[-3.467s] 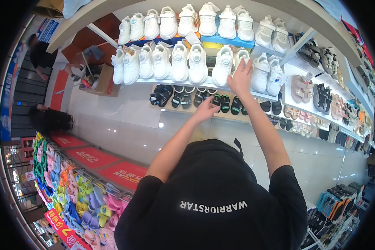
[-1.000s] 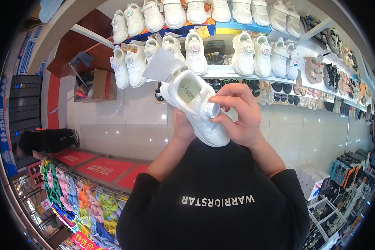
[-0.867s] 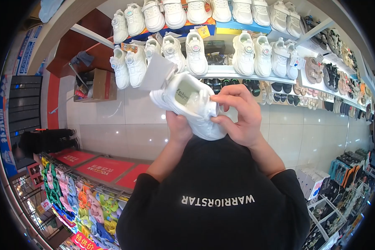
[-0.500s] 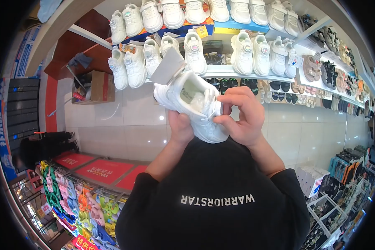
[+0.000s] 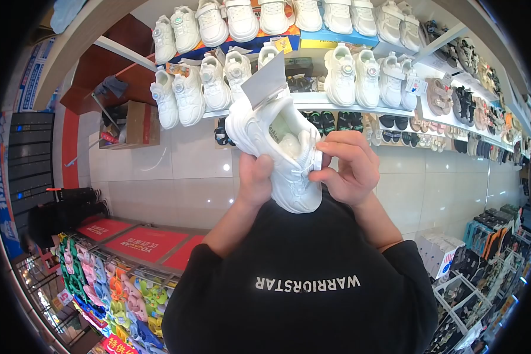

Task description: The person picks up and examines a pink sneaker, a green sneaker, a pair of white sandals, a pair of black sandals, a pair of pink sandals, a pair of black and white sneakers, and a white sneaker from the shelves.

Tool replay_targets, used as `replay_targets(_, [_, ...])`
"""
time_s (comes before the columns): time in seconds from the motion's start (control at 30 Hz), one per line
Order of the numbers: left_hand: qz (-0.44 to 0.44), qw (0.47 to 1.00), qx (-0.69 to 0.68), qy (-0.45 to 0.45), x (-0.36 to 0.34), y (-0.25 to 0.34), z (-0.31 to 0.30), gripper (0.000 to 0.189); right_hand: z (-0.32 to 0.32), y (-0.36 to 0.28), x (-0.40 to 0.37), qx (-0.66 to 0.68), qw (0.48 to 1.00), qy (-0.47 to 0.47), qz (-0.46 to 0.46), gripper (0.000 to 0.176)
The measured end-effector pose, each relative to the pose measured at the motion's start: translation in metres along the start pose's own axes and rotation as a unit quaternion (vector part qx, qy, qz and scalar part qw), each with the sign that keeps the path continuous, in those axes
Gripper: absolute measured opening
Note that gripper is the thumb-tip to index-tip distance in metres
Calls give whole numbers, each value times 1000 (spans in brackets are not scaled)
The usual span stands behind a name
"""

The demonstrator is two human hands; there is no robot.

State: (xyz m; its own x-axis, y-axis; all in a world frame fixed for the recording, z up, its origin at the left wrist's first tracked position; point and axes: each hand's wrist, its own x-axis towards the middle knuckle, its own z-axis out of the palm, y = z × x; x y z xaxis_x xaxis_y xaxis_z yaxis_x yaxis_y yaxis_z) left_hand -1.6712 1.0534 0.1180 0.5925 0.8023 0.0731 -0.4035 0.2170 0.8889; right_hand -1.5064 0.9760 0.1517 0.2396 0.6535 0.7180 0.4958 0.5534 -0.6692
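A white sneaker [image 5: 294, 184] is held up in front of my chest, its toe toward me and its opening facing up. My left hand [image 5: 255, 180] is closed around its side, the thumb showing and the other fingers hidden beneath. With thumb and forefinger, my right hand [image 5: 353, 167] pinches a small white piece at the tongue, perhaps a dial or strap end. A pale grey card [image 5: 265, 81] sticks up at the heel. Clear, crumpled-looking stuffing and a printed insole show inside the shoe.
Ahead, a white shelf [image 5: 312, 101] carries rows of white sneakers [image 5: 367, 78], with sandals [image 5: 463, 106] to the right. A cardboard box [image 5: 141, 125] stands at left. Colourful clogs [image 5: 124, 295] hang below red panels [image 5: 144, 242]. Racks and white boxes [image 5: 439, 253] stand at right.
The sneaker has swung slightly right and its toe has dropped toward me. The card at the heel has moved right and stands more upright. Both hands keep their hold.
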Motion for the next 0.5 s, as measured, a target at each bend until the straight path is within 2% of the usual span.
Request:
replay_targets(0.07, [-13, 997, -82, -6, 0, -1, 0, 83, -1, 0, 0, 3, 1000, -3, 6, 43])
replay_targets(0.23, [-59, 993, -106, 6, 0, -9, -9, 81, 1, 5, 0, 21, 999, 11, 38, 42])
replay_targets(0.3, [-70, 991, -117, 12, 0, -14, -14, 80, 1, 5, -2, 52, 996, -26, 69, 43])
replay_targets(0.33, [-75, 987, -139, 2, 1, -17, -19, 78, 3, 3, 3, 57, 996, -2, 71, 39])
replay_targets(0.5, [-74, 985, -158, -3, 3, -12, -16, 74, 1, -2, 4, 26, 997, -10, 75, 41])
